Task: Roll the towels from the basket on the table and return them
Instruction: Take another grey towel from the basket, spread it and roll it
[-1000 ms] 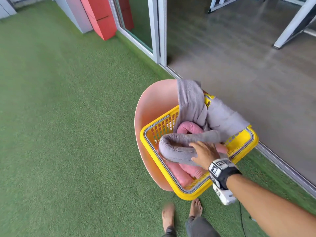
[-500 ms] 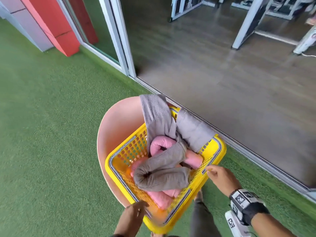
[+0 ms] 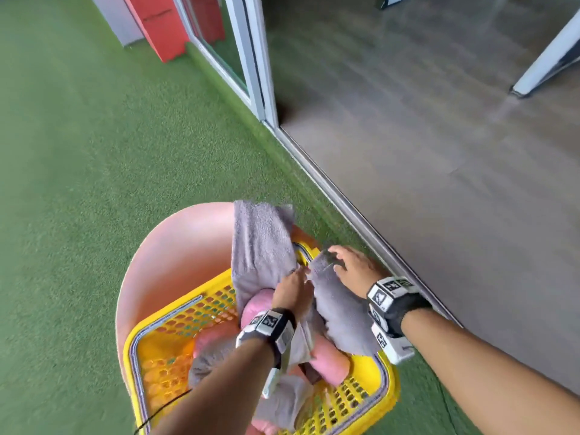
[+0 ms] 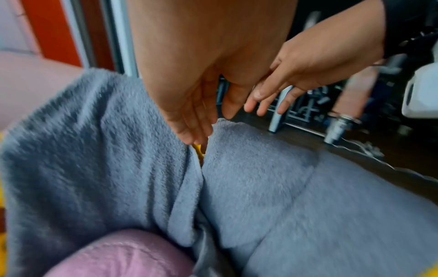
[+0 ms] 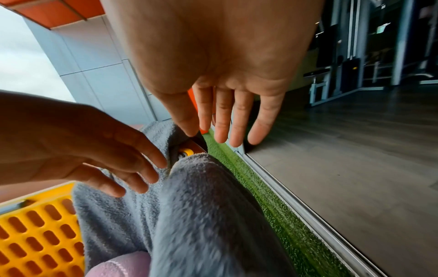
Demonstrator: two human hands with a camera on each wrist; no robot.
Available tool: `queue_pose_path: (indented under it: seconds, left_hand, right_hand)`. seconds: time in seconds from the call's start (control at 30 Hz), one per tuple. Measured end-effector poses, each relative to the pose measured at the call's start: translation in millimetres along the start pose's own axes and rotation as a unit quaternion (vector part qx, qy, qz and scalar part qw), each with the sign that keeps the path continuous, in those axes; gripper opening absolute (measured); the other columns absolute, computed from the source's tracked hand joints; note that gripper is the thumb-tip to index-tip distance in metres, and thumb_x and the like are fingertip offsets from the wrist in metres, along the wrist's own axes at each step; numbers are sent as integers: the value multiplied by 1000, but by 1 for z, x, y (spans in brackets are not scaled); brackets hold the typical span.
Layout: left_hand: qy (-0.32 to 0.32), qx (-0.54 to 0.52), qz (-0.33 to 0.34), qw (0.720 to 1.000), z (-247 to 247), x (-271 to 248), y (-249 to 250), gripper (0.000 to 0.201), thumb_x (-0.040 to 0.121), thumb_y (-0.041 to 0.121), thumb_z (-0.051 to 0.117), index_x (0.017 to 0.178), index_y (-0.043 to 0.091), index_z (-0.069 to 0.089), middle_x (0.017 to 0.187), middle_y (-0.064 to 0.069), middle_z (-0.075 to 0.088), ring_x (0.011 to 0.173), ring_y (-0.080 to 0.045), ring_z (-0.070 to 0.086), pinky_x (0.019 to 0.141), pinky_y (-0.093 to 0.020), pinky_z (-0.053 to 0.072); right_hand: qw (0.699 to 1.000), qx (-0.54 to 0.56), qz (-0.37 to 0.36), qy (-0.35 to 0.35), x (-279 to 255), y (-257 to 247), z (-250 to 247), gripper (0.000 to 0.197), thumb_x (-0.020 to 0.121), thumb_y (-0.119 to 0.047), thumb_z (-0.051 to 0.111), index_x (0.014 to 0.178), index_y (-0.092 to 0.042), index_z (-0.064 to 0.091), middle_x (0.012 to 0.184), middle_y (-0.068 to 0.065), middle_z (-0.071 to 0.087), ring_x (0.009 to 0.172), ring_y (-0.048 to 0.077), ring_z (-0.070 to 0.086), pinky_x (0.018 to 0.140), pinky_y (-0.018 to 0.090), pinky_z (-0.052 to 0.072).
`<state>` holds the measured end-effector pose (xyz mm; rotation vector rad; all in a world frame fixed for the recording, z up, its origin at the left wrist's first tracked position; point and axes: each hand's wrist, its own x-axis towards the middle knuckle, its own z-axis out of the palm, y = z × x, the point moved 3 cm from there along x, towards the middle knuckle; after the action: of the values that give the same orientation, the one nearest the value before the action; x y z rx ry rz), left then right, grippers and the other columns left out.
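Over the yellow basket [image 3: 163, 334] — both hands, left hand [image 3: 290, 293] and right hand [image 3: 354, 266], hover spread above grey towels [image 3: 260, 246].

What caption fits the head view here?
Both hands, left hand and right hand, reach over grey towels draped across a yellow basket on a pink chair.

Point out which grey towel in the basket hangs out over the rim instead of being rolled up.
The unrolled grey towel draped over the yellow basket's far rim, under both open hands. The other grey towel lies rolled inside, beside the pink rolls.
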<state>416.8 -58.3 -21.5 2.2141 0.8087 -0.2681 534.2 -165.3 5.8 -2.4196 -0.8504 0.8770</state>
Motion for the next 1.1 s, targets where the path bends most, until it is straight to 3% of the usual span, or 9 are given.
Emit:
queue_pose_path:
  seconds: [0.13,0.3,0.4,0.47,0.57,0.77,0.87,1.0,1.1]
  left_hand:
    - [59,-79,-80,992,20,35,7,32,95,35,52,107,5,51,106,-18,64,100,-36,58,80,-40,38]
    - [112,-155,-85,978,35,40,7,29,92,17,58,115,4,46,102,-14,60,95,-39,59,77,-42,40]
    - [126,-187,-101,969,42,40,0,37,88,28,57,113,4,44,97,-13,65,88,-34,62,76,-43,48]
    - [118,-197,-113,967,41,39,-3,43,81,42,53,108,8,49,93,-9,65,85,-30,62,77,-43,50]
    - [94,-201,-106,969,37,32,-8,37,76,46,52,100,17,54,89,-2,62,84,-24,60,79,-44,51]
    - [48,-151,-28,987,9,7,4,65,61,58,43,106,17,66,103,-4,48,104,-25,46,97,-40,35]
    - [29,-198,31,979,-16,0,22,52,64,55,53,87,11,67,98,-5,53,97,-23,50,88,-34,38]
    - [-38,-267,73,960,-51,-19,55,52,65,51,72,100,13,70,101,-2,68,92,-12,59,92,-30,45]
    - [-64,-266,169,947,-89,-50,94,40,66,47,73,77,10,64,82,-1,61,75,-13,53,73,-34,42]
  right_hand:
    - [992,-55,-51,-104,48,3,11,48,88,0,52,135,-13,50,136,9,48,127,25,44,107,30,29]
    - [988,-49,-88,-120,70,9,11,40,85,-4,66,123,-11,57,103,5,57,96,21,53,95,33,42]
    - [983,-84,-94,-135,70,9,13,27,88,-4,62,114,-11,57,105,6,57,95,20,55,91,36,46]
    - [972,-152,-100,-148,66,6,12,9,91,-5,58,97,-12,56,108,6,55,103,23,55,95,38,46]
    - [962,-200,-111,-150,56,-3,-8,34,94,-8,51,66,-21,36,88,-4,43,91,20,47,89,36,44]
    - [967,-103,-216,-92,13,-46,-86,15,95,-20,52,85,-13,61,94,-2,56,93,17,50,85,32,38]
    - [977,-50,-199,-49,-26,-62,-120,13,95,-23,52,86,-18,59,79,-7,61,79,17,57,70,29,40]
    - [973,21,-207,99,-89,-86,-177,13,94,-23,54,86,-21,64,81,-7,66,79,11,60,79,29,45]
    - [959,54,-183,210,-159,-95,-214,18,96,-14,53,84,-23,62,78,-9,64,76,8,57,78,29,44]
